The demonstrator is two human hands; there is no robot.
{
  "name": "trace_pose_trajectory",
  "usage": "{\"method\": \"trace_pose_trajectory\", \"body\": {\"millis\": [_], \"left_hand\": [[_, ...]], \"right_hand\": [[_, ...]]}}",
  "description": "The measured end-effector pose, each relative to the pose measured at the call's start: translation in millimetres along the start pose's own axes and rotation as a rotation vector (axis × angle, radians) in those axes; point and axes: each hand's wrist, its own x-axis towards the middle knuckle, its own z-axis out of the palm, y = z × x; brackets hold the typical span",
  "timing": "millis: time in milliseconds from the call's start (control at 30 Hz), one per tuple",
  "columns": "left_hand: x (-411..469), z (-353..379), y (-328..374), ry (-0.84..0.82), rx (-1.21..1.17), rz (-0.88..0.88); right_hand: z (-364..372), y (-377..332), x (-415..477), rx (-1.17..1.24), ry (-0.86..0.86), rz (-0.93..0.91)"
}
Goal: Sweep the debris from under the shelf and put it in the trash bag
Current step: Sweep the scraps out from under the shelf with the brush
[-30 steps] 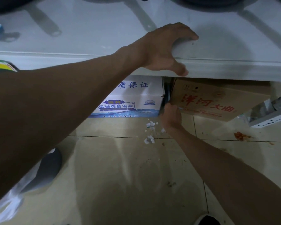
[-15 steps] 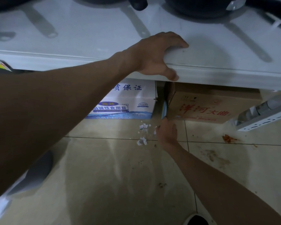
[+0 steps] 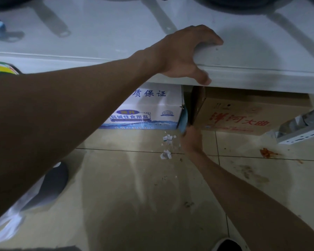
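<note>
On the white box (image 3: 149, 109) to the left I read 质保证 along the top and 弱碱性食用盐 on its blue label. The brown carton (image 3: 243, 116) to the right says 洋河大曲 in red.

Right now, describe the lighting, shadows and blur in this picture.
Head view: dim bluish light; left hand throws a soft shadow across the white shelf; right hand, holding a blue tool, is slightly blurred; pale glare streaks the tile floor.

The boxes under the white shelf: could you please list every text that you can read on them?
White-and-blue cardboard box: "质保证" in blue, its start hidden.
Same box, blue label: "弱碱性食用盐".
Brown cardboard box: "洋河大曲" in red.
Small print on both boxes: too blurred to read.
</note>
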Motion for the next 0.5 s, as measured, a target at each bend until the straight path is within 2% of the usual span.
{"method": "trace_pose_trajectory", "body": {"millis": [233,400,500], "left_hand": [[0,0,0,0.005,0.042,-0.005],[-2,-1,4,0.004,0.044,-0.015],[-3,0,3,0.007,0.045,-0.015]], "right_hand": [[6,30,-51,0.09,0.032,-0.002],[-14,34,-69,0.177,0.175,0.055],[-22,33,-81,0.223,0.189,0.05]]}}
